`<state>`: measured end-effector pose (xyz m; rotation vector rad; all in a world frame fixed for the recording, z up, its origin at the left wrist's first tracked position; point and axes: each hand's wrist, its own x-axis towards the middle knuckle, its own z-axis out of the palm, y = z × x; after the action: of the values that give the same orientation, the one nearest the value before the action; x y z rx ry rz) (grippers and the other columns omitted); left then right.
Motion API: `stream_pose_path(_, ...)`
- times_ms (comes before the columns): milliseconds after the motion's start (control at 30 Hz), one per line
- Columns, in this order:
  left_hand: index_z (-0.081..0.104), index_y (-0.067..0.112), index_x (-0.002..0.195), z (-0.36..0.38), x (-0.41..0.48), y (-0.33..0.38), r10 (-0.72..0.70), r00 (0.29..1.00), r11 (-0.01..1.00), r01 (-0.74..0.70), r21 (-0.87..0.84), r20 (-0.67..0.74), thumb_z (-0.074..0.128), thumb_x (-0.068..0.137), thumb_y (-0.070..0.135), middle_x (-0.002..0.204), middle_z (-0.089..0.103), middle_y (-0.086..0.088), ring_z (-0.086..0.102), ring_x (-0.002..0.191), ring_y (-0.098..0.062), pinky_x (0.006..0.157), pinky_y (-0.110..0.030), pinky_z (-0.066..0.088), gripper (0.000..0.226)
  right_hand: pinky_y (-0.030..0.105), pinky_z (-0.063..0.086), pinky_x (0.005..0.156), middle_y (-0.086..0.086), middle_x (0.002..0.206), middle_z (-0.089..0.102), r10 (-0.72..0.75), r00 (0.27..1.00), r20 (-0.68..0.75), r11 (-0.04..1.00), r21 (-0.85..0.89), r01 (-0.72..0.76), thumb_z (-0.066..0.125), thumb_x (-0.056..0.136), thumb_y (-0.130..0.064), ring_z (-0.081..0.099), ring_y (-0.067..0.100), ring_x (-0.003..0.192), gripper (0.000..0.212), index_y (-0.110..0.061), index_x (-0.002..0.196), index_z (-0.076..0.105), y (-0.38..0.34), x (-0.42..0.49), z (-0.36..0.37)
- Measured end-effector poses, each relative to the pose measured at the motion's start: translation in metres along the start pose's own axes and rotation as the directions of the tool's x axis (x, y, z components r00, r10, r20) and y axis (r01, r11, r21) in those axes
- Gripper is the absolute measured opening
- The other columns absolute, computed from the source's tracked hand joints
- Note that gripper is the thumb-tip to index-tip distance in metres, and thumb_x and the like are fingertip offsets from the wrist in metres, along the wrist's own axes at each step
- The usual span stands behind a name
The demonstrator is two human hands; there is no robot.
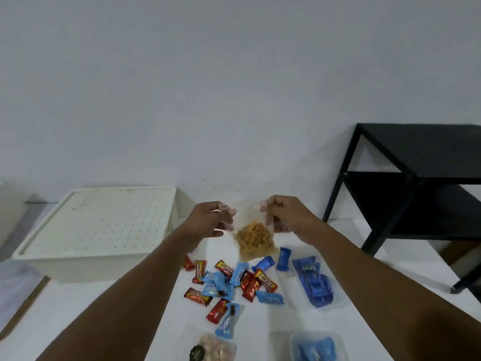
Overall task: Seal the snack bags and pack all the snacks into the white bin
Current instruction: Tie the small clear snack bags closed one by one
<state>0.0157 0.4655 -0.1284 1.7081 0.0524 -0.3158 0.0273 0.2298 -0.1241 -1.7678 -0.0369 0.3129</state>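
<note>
I hold a clear bag of orange twisted snacks (253,239) up above the table. My left hand (212,218) pinches its top left corner and my right hand (286,217) pinches the top right. Under the bag lies a scatter of red and blue wrapped candies (234,285). To the left stands the white bin (86,259), covered by its perforated lid (104,220). A clear bag of blue packets (313,282) lies to the right. At the near edge are a bag of pale nuts (216,347) and a second bag of blue packets (316,346).
A black two-shelf side table (416,178) stands at the right against the grey wall. A flat pale board with a wooden edge (18,290) lies at the far left of the white table (104,321).
</note>
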Motion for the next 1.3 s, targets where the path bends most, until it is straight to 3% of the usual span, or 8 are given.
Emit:
stream_pose_path(267, 0.068, 0.013, 0.095, 0.012, 0.016, 0.063, 0.119, 0.992, 0.986, -0.114, -0.119, 0.041, 0.074, 0.089, 0.028, 0.084, 0.067, -0.006, 0.074, 0.086, -0.028, 0.072, -0.032, 0.048, 0.017, 0.033, 0.051, 0.068, -0.001, 0.075, 0.067, -0.187, 0.971, -0.147, 0.978, 0.068, 0.198, 0.064, 0.096, -0.031, 0.063, 0.018, 0.075, 0.028, -0.017, 0.072, 0.062, -0.042, 0.002, -0.029)
stream_pose_path(400, 0.062, 0.014, 0.083, 0.020, 0.020, 0.069, 0.136, 0.990, 0.972, -0.130, -0.198, 0.018, 0.068, 0.092, 0.019, 0.078, 0.064, -0.005, 0.074, 0.086, -0.031, 0.071, -0.033, 0.047, 0.012, 0.035, 0.050, 0.069, 0.000, 0.073, 0.065, -0.195, 0.965, -0.177, 0.970, 0.111, 0.216, 0.061, 0.097, -0.027, 0.063, 0.018, 0.073, 0.025, -0.011, 0.078, 0.062, -0.048, -0.001, -0.028)
stream_pose_path(600, 0.054, 0.017, 0.069, 0.025, 0.019, 0.073, 0.167, 0.985, 0.965, -0.154, -0.213, 0.047, 0.062, 0.094, 0.011, 0.072, 0.068, -0.006, 0.073, 0.091, -0.028, 0.074, -0.033, 0.046, 0.027, 0.034, 0.048, 0.070, 0.003, 0.073, 0.066, -0.193, 0.970, -0.145, 0.978, 0.045, 0.202, 0.061, 0.096, -0.033, 0.064, 0.017, 0.071, 0.027, -0.014, 0.079, 0.069, -0.050, -0.006, -0.024)
stream_pose_path(700, 0.059, 0.015, 0.072, 0.024, 0.016, 0.072, 0.174, 0.984, 0.962, -0.161, -0.219, 0.044, 0.064, 0.094, 0.015, 0.079, 0.067, -0.014, 0.074, 0.089, -0.032, 0.073, -0.033, 0.047, 0.022, 0.034, 0.046, 0.070, 0.005, 0.071, 0.067, -0.238, 0.959, -0.153, 0.971, -0.004, 0.240, 0.062, 0.096, -0.031, 0.062, 0.018, 0.070, 0.028, -0.015, 0.074, 0.068, -0.055, -0.005, -0.022)
stream_pose_path(833, 0.068, 0.012, 0.091, 0.025, 0.012, 0.069, 0.170, 0.984, 0.968, -0.158, -0.193, 0.047, 0.072, 0.089, 0.030, 0.081, 0.066, -0.006, 0.073, 0.083, -0.028, 0.074, -0.035, 0.048, 0.018, 0.032, 0.045, 0.067, 0.008, 0.067, 0.065, -0.293, 0.946, -0.139, 0.956, -0.054, 0.288, 0.064, 0.095, -0.030, 0.056, 0.020, 0.068, 0.028, -0.015, 0.072, 0.067, -0.066, -0.005, -0.018)
stream_pose_path(1100, 0.064, 0.012, 0.078, 0.016, 0.005, 0.076, 0.263, 0.964, 0.947, -0.264, -0.183, -0.030, 0.074, 0.088, 0.022, 0.082, 0.071, -0.018, 0.071, 0.075, -0.016, 0.071, -0.030, 0.046, 0.017, 0.033, 0.049, 0.069, 0.007, 0.075, 0.072, -0.265, 0.951, -0.157, 0.957, 0.076, 0.279, 0.062, 0.097, -0.033, 0.068, 0.017, 0.074, 0.027, -0.009, 0.086, 0.071, -0.065, -0.007, -0.001)
stream_pose_path(1200, 0.069, 0.007, 0.086, 0.017, 0.002, 0.070, 0.248, 0.967, 0.937, -0.253, -0.243, -0.051, 0.080, 0.081, 0.030, 0.085, 0.071, -0.025, 0.074, 0.075, -0.023, 0.066, -0.031, 0.046, 0.025, 0.030, 0.047, 0.066, 0.009, 0.073, 0.070, -0.293, 0.934, -0.203, 0.948, 0.066, 0.312, 0.064, 0.096, -0.029, 0.066, 0.016, 0.071, 0.025, -0.010, 0.080, 0.070, -0.068, -0.008, 0.002)
stream_pose_path(1300, 0.069, 0.007, 0.087, 0.014, 0.001, 0.065, 0.201, 0.975, 0.911, -0.220, -0.349, -0.090, 0.080, 0.081, 0.028, 0.085, 0.071, -0.015, 0.075, 0.088, -0.032, 0.071, -0.034, 0.051, 0.024, 0.028, 0.046, 0.064, 0.007, 0.074, 0.069, -0.291, 0.924, -0.248, 0.945, 0.079, 0.318, 0.065, 0.095, -0.029, 0.065, 0.014, 0.069, 0.025, -0.011, 0.080, 0.071, -0.073, -0.008, 0.001)
